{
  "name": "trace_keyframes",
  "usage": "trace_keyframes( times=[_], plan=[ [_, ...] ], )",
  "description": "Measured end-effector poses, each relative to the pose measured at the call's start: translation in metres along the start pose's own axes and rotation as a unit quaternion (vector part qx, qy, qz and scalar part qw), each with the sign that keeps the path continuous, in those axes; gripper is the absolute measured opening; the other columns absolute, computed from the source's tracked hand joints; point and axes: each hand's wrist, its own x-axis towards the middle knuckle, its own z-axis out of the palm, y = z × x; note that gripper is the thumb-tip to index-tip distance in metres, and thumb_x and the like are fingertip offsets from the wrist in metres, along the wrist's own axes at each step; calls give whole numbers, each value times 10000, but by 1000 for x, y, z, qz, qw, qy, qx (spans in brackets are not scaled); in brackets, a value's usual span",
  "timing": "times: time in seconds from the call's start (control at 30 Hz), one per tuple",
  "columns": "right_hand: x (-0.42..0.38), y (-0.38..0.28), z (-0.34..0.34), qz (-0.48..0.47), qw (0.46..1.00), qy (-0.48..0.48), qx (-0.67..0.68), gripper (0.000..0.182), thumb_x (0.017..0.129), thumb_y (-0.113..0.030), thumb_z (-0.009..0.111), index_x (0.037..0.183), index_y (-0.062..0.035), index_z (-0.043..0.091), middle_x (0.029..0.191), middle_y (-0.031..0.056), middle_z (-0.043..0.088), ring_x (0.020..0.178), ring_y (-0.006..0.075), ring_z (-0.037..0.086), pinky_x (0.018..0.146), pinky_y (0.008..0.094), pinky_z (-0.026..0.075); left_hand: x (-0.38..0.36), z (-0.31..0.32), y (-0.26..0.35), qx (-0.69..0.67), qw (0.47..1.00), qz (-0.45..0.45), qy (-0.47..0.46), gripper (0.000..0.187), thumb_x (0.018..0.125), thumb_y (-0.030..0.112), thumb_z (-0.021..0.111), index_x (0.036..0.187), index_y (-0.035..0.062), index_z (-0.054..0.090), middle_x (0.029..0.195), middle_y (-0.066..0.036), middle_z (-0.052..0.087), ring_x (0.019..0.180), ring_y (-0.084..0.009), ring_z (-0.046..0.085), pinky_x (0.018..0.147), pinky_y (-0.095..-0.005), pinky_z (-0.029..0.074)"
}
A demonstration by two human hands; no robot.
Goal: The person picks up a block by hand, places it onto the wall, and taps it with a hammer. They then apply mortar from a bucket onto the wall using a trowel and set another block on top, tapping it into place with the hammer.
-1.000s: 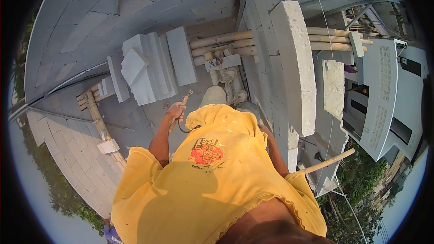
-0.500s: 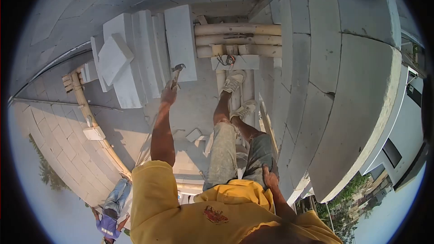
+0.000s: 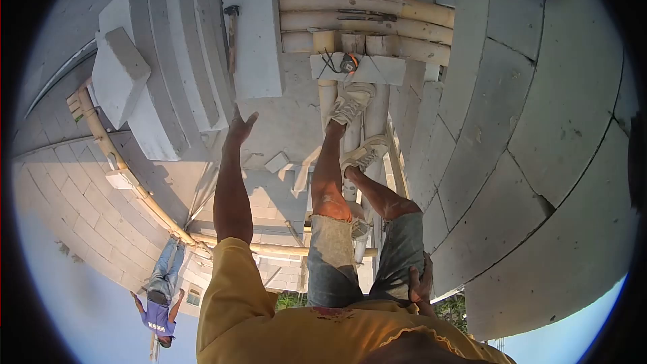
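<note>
My left hand is stretched forward with thumb and fingers apart, holding nothing. Just beyond it, a hammer lies along the stacked pale blocks, its head pointing away from me. My right hand rests on my thigh over the denim shorts, its fingers apart and empty as far as they show. Near my feet, a black and orange tool or tape, too small to identify surely, sits on a narrow pale block with dark cords or straps beside it.
Bamboo-like poles run across beyond my shoes. A large block wall stands close on my right. At the lower left, a co-worker in a purple shirt stands by another block wall. A small block piece lies below.
My left hand has let go of the hammer, which now lies on the stacked blocks, and has drawn back from it. My view has shifted. My right hand remains at my thigh.
</note>
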Motion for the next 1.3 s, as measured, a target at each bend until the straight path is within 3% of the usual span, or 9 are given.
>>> trace_keyframes(
  times=[0.17, 0.27, 0.37, 0.5, 0.73, 0.83, 1.1, 1.13, 1.3],
  plan=[
    [-24, 5, 10, 92, 995, -42, 9, 710, 993, -497, 565, 1543, -82, 393, 1440, 315, 527, 1354, 443, 510, 1116, 481, 402, -243, 72, 32, -20, 946, -136, -295, 1033, 939, 682, 566, 1648, 57, 149, 1614, -244, 362, 1481, -404, 377, 1188, -452, 349],
    [-43, 9, 19, 153, 986, -68, -7, 732, 984, -545, 548, 1544, -96, 402, 1438, 323, 529, 1349, 480, 499, 1112, 509, 404, -349, 70, 67, -218, 869, -272, -352, 966, 977, 696, 479, 1635, 37, 222, 1620, -156, 398, 1475, -358, 396, 1165, -425, 378],
    [-61, -3, 23, 119, 991, -65, 5, 657, 977, -523, 548, 1492, -119, 491, 1394, 326, 559, 1323, 493, 512, 1097, 523, 419, -381, 53, 43, -333, 870, -93, -351, 949, 988, 693, 459, 1627, 25, 243, 1641, -167, 361, 1491, -372, 370, 1187, -420, 344],
    [-78, 31, 49, 12, 989, -6, 148, 472, 961, -359, 583, 1356, -102, 595, 1344, 261, 594, 1235, 416, 581, 1051, 455, 461, -428, -59, 161, 82, 945, 0, -316, 1080, 895, 743, 589, 1630, 32, 242, 1653, -230, 312, 1533, -356, 311, 1236, -427, 276],
    [-151, 30, 85, 87, 889, 85, 442, 444, 986, -376, 635, 1297, -59, 623, 1316, 177, 655, 1214, 288, 613, 1041, 390, 457, -412, -119, 237, 315, 862, 85, -388, 1155, 844, 730, 678, 1645, 55, 190, 1623, -279, 338, 1493, -404, 362, 1189, -471, 345],
    [-167, 25, 113, 181, 847, 99, 491, 436, 1003, -307, 602, 1344, -36, 616, 1324, 166, 661, 1240, 300, 609, 1041, 403, 462, -428, -107, 287, 402, 816, 97, -405, 1148, 849, 723, 678, 1644, 53, 190, 1621, -283, 337, 1491, -408, 364, 1188, -473, 346],
    [-140, 47, 231, 204, 721, 85, 657, 555, 985, -416, 542, 1304, 24, 655, 1254, 181, 704, 1109, 263, 665, 946, 389, 497, -481, -31, 359, 587, 691, 98, -411, 1127, 863, 703, 676, 1641, 48, 191, 1617, -293, 336, 1486, -419, 367, 1185, -478, 348],
    [-148, 46, 226, 211, 667, 94, 708, 466, 965, -352, 570, 1178, 33, 720, 1109, 163, 744, 1002, 243, 684, 896, 397, 510, -486, -21, 365, 603, 678, 97, -410, 1125, 865, 701, 676, 1641, 48, 191, 1616, -294, 335, 1485, -421, 367, 1185, -479, 348],
    [-181, 42, 215, 183, 627, 93, 752, 372, 931, -310, 597, 1063, 22, 704, 1047, 153, 732, 997, 227, 671, 891, 387, 510, -505, 13, 395, 662, 622, 100, -405, 1112, 873, 689, 675, 1640, 45, 192, 1614, -300, 334, 1482, -427, 369, 1183, -482, 350]
  ],
)
